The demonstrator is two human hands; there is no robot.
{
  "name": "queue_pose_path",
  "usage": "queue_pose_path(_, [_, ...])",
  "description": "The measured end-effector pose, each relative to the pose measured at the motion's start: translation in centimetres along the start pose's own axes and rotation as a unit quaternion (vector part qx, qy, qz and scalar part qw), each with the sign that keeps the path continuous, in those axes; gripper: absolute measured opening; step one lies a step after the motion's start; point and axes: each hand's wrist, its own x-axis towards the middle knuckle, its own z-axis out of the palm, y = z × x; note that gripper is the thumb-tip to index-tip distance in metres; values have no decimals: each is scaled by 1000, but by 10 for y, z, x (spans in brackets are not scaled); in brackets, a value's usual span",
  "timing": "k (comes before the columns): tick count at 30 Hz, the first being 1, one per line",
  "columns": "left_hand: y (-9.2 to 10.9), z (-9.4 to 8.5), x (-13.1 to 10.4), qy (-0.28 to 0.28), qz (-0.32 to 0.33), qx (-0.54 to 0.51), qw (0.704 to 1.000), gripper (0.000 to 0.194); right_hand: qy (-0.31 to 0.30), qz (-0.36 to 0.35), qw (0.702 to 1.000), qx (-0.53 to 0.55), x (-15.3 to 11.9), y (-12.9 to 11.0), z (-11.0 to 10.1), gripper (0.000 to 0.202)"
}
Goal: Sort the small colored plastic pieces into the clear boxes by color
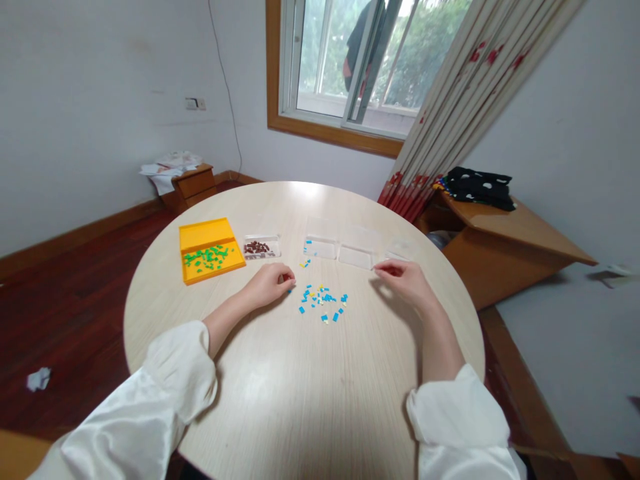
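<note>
My left hand (270, 284) rests on the table left of a loose scatter of small blue toy bricks (327, 298), with a few yellow and pale ones among them. Its fingers are curled in, and a blue brick shows just below the fingertips; what they hold is hidden. To the right of the scatter, my right hand (404, 279) has thumb and fingers pinched together by the corner of a transparent box (356, 256). Anything in that pinch is too small to make out. Another transparent box (323, 248), with a few blue bricks at its left end, stands beside it.
An open yellow case (205, 233) with green bricks lies on the left of the round table (310, 413). Next to it, a transparent box (275, 245) holds brown bricks. Partly behind my right hand is a further transparent container (397, 255). Some blue and yellow pieces lie before the boxes.
</note>
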Motion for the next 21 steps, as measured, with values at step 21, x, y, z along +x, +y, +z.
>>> queue_pose_path(21, [40, 28, -15, -52, 181, 3, 982, 16, -357, 44, 932, -43, -15, -46, 32, 21])
